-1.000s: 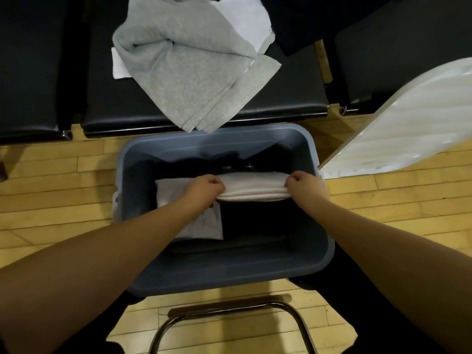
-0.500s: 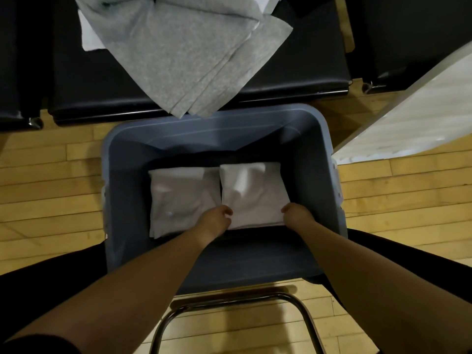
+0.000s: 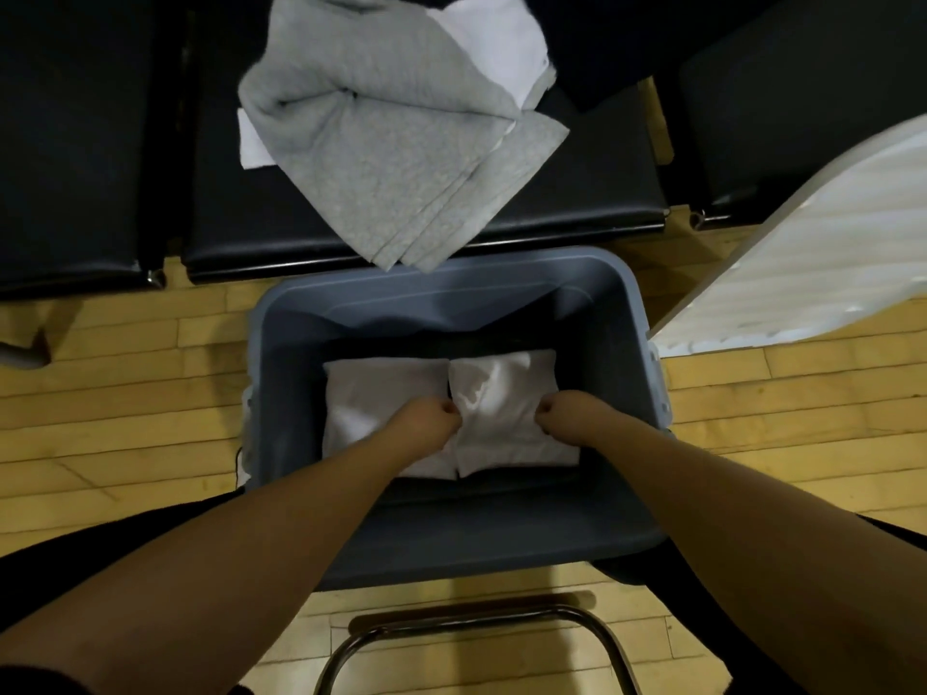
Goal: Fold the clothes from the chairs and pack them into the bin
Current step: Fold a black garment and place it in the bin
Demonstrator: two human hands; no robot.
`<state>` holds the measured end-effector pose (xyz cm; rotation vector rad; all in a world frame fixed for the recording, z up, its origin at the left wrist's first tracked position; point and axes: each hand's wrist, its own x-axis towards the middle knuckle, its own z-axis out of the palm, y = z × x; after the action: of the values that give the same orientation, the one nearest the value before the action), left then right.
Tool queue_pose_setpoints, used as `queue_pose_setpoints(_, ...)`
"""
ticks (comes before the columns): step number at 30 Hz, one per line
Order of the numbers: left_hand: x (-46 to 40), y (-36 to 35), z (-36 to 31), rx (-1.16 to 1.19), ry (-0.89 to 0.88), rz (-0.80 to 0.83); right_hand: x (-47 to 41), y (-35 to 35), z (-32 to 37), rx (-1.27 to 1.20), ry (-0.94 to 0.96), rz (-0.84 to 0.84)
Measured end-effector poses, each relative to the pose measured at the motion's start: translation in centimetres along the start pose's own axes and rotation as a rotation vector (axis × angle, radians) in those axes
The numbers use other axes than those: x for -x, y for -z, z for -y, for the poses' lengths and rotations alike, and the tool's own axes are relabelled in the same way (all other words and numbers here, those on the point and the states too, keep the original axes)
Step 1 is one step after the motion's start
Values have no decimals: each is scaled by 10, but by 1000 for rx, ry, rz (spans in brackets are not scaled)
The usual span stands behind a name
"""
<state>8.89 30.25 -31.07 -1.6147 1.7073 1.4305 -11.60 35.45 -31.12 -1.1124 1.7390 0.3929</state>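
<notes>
A wooden plank floor (image 3: 125,393) in warm yellow fills the room underfoot. Black padded chairs (image 3: 577,203) with metal frames stand in a row along the top. A white ribbed panel (image 3: 812,273) leans in at right. A curved metal chair frame (image 3: 476,629) shows at the bottom edge

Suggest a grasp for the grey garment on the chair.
Take the grey garment by its loose corner overhanging the chair seat front edge, reaching over the bin. That corner hangs free, so fingers can probably pinch it from both sides.
</notes>
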Motion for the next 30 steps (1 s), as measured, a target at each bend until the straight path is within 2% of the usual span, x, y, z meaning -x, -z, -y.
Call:
queue_pose_setpoints(4,27,33,-39,56,-160,-96,30,40,19,-105,171,-151)
queue_pose_setpoints(10,63,94,-122,29,-496,-288,77,136,22,-192,444,-587)
queue_pose_setpoints(13,63,121,-166,-29,-595,-399,84,181,15,-237,471,-743)
queue_pose_setpoints(17,40,150,-218,-168,-673,-546,65,236,9,-135,415,-838)
queue_pose_setpoints(21,3,159,-253,-377,-707,-633,34,270,5,-29,319,-849)
queue_pose_setpoints(27,-37,148,-274,-555,-567,-592,-3,288,10,106,269,-755)
queue_pose_setpoints(30,-48,151,-280,-526,-506,-646,-10,288,14,167,218,-781)
